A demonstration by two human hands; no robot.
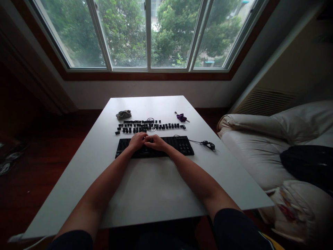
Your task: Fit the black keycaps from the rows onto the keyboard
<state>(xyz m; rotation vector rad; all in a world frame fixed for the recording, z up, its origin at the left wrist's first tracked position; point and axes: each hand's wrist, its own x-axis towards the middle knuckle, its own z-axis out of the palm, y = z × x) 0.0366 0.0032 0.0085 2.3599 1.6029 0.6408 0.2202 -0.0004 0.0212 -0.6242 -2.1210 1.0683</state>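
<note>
The black keyboard lies on the white table, straight ahead of the person at twelve o'clock, its long side running from nine to three. Over its middle the left hand and right hand meet, fingers bent and bunched close together; whether they grip a small piece between them or merely press on the keyboard, I cannot tell. Taking the keyboard as the dial's centre, small black keycaps stand in uneven rows at twelve o'clock, just beyond it and apart from it. Farther out, a crumpled grey cloth sits between ten and eleven, and a purple cloth with a thin stick poking out lies between one and two. The bundled cable rests at three, a pale sofa stands past the table's edge beyond it, and the window fills twelve.
</note>
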